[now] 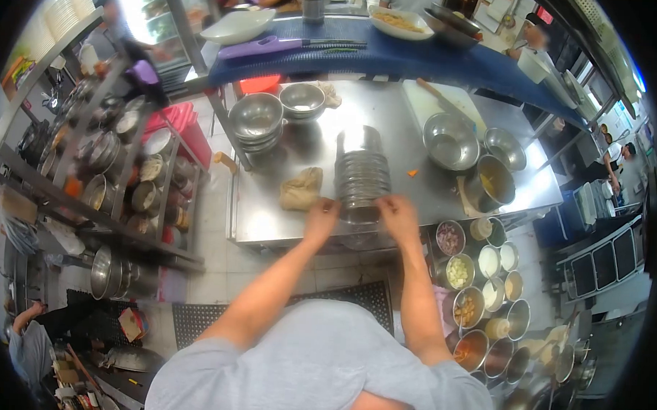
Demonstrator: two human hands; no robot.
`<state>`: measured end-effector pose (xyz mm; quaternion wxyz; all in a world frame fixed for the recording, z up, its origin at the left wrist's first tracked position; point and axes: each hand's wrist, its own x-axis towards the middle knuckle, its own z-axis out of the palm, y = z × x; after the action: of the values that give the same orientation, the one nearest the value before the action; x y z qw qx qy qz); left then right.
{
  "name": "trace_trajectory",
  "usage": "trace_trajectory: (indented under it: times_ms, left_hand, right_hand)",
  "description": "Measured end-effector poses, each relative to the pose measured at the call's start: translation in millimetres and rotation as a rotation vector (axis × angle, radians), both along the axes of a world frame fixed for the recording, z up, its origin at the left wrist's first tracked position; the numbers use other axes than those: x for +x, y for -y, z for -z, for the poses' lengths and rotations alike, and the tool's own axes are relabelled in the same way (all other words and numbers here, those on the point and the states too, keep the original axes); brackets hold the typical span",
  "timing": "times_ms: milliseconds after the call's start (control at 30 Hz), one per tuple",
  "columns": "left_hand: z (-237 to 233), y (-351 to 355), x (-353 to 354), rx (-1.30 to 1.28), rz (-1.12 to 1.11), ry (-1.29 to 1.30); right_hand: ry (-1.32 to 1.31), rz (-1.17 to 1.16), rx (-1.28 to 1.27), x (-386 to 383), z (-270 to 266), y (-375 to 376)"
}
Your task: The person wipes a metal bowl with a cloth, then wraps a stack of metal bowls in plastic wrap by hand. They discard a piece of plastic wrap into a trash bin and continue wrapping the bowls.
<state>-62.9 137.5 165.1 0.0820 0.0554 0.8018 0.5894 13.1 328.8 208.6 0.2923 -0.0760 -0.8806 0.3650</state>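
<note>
A tall stack of nested steel containers [362, 179] stands on the steel table in front of me, near its front edge. My left hand [323, 218] is at the near left side of the stack, fingers pinched at the rim. On the opposite side, my right hand [396, 215] has its fingers closed at the right rim. The fingertips are small and slightly blurred. Just left of the stack lies a crumpled brown cloth [301, 188], close to my left hand but apart from it.
Steel bowls [257, 117] are stacked at the back left. To the right are a large bowl [451, 141], a deep pot [490, 184] and a white cutting board [439, 100] with a knife. Ingredient tubs [457, 272] line my right side. A blue shelf [393, 57] spans the back.
</note>
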Motion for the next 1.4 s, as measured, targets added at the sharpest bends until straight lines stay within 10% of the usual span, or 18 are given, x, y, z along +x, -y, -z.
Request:
trace_trajectory:
  times_ms: [333, 1400]
  left_hand:
    - [-2, -2, 0, -0.072, 0.061, 0.023]
    - [33, -28, -12, -0.279, 0.004, -0.377]
  right_hand:
    - [0.342, -0.094, -0.004, -16, -28, -24]
    - [0.148, 0.103, 0.101, -21, 4, -17]
